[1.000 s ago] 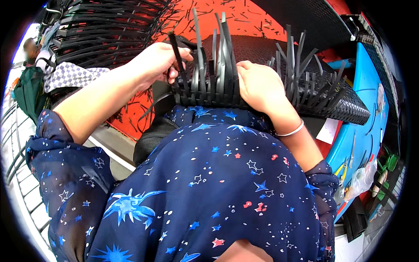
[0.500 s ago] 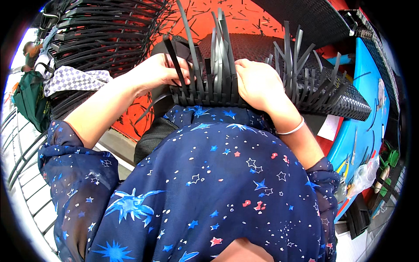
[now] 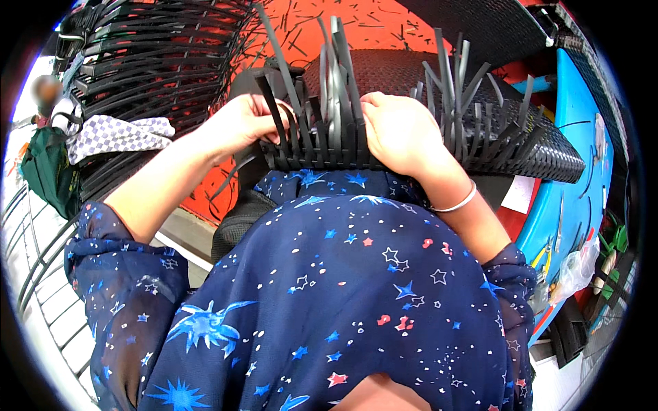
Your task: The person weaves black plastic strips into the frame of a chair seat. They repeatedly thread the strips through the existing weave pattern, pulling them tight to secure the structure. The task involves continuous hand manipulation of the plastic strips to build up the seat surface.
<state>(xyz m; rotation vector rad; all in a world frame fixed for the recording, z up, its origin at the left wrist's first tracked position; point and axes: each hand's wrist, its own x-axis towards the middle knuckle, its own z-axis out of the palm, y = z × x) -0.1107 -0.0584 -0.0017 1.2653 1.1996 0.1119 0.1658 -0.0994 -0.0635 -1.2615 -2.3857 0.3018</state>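
Observation:
A black woven panel [image 3: 329,162] of flat plastic strips lies across in front of my body, with loose strip ends standing up along its edge. My left hand [image 3: 247,129] is closed at the panel's left end, thumb and fingers pinching a dark upright strip [image 3: 273,103]. My right hand [image 3: 403,133], wearing a white bangle [image 3: 457,198] at the wrist, is closed against the panel just right of a bunch of tall strips [image 3: 334,89]. Its fingertips are mostly hidden, so what they grip cannot be made out. More loose strips [image 3: 456,96] rise to its right.
Black slatted frames [image 3: 164,61] stand at the far left, with a checkered cloth [image 3: 116,131] and green bag [image 3: 51,168] beside them. Cut strip scraps litter the red floor [image 3: 295,27]. At right, a blue table [image 3: 569,164] holds tools and a clear plastic bag [image 3: 576,270].
Both hands have shifted slightly left along with the tall strips. My left hand still pinches at the left end, and my right hand stays closed against the panel.

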